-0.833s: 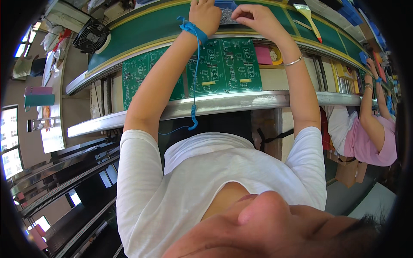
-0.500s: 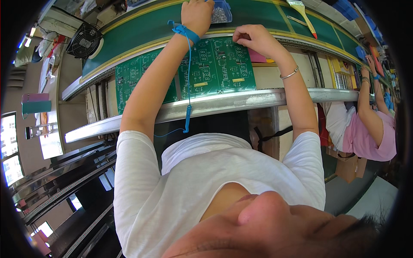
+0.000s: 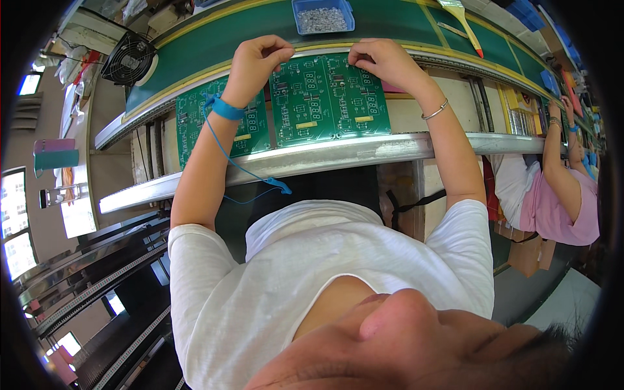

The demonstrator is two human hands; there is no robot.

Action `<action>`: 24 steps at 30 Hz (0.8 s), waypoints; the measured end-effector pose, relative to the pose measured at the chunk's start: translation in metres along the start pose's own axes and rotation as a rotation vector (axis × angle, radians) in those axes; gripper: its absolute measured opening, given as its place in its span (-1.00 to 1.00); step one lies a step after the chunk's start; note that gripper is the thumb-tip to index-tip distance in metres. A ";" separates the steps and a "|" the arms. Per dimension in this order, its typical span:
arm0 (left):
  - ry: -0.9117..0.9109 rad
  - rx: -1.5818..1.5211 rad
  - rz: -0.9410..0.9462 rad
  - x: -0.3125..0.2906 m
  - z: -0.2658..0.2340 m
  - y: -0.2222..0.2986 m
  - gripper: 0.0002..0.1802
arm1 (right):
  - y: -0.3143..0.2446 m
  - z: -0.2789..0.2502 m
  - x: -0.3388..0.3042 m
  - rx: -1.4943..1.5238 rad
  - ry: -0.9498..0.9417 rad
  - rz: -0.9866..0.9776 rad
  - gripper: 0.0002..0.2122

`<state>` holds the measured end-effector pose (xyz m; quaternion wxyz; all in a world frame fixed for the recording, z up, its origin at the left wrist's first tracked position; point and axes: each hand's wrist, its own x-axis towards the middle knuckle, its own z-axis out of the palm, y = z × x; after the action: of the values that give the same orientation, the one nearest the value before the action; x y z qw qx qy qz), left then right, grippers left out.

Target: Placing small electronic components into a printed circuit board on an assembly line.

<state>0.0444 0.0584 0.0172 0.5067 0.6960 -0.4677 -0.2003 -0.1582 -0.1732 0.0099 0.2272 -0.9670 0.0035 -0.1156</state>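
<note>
My left hand (image 3: 255, 66), a blue wrist strap (image 3: 227, 108) with a thin cord around its wrist, hovers above the upper left corner of a green circuit board (image 3: 328, 104). Its thumb and fingertips are pinched together; whatever they hold is too small to tell. Over the same board's upper right part, my right hand (image 3: 388, 64) has its fingers curled to the thumb, and their contents cannot be made out. Digit displays and small parts sit on this board. A second green board (image 3: 257, 133) lies to its left, partly covered by my left forearm.
Beyond the boards, a blue bin (image 3: 353, 23) of small clear parts stands on the green belt (image 3: 240, 29). A brush (image 3: 465, 26) lies farther right. A metal rail (image 3: 325, 156) runs along the near side. At left is a black fan (image 3: 128, 60); a co-worker's arm (image 3: 560, 162) shows at right.
My left hand has come back from the blue bin, moving left and nearer to a place over the board. The bin is now uncovered. My right hand has barely moved.
</note>
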 end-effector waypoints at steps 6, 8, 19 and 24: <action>-0.094 -0.171 -0.168 -0.005 -0.005 -0.010 -0.78 | -0.009 0.003 0.001 -0.007 0.007 0.012 -0.92; -0.123 -0.192 -0.170 -0.006 -0.002 -0.012 -0.78 | -0.012 0.004 0.002 -0.001 0.015 0.080 -0.91; -0.096 -0.069 -0.166 -0.005 0.003 -0.019 -0.86 | -0.013 0.001 0.000 0.190 0.108 0.203 -0.89; 0.036 0.470 0.162 -0.008 0.009 -0.023 -0.86 | -0.009 -0.002 0.000 0.080 0.116 0.145 -0.87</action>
<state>0.0437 0.0612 -0.0083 0.3534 0.7585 -0.5465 -0.0324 -0.1594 -0.1662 0.0151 0.2726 -0.9461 0.0818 -0.1546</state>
